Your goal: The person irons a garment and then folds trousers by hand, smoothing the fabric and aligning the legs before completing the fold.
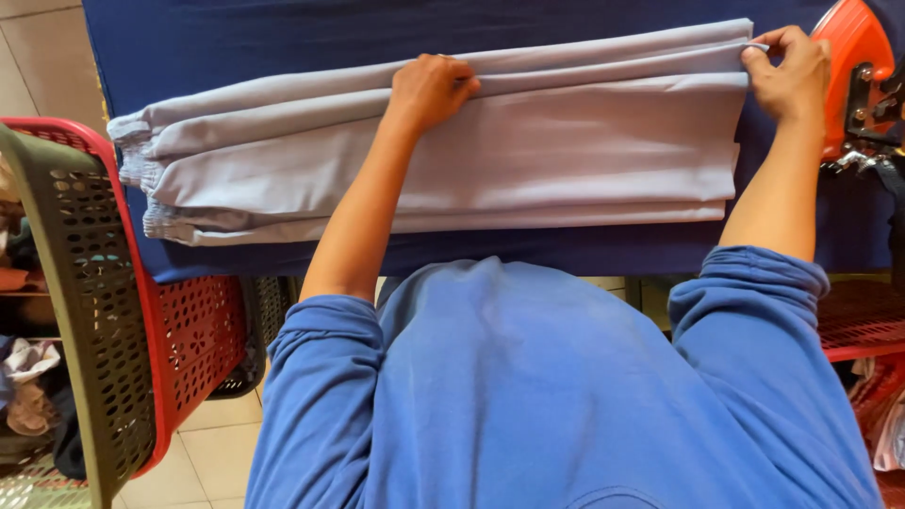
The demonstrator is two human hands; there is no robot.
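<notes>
Head view: left hand (pixel 429 91) presses fingers-down on the folded grey trousers (pixel 452 160), right hand (pixel 790 73) pinches the hem corner — I'd keep the edges aligned and the fabric taut.

- Far strip of the tabletop (pixel 283 38), blue-covered, lies bare beyond the folded grey garment (pixel 452 160): open passage along its whole length.
- Near edge: a narrow blue band shows between the garment and the person's torso; passage tight.
- Right end: orange iron (pixel 853 57) stands just beside the right hand (pixel 787 75), closing off that corner.
- Left end: red basket (pixel 189 349) and olive-green basket (pixel 85 311) rise beside the tabletop, blocking approach from below left.
- Between the left hand (pixel 429 90) and the right hand, the garment's upper surface is unobstructed.
</notes>
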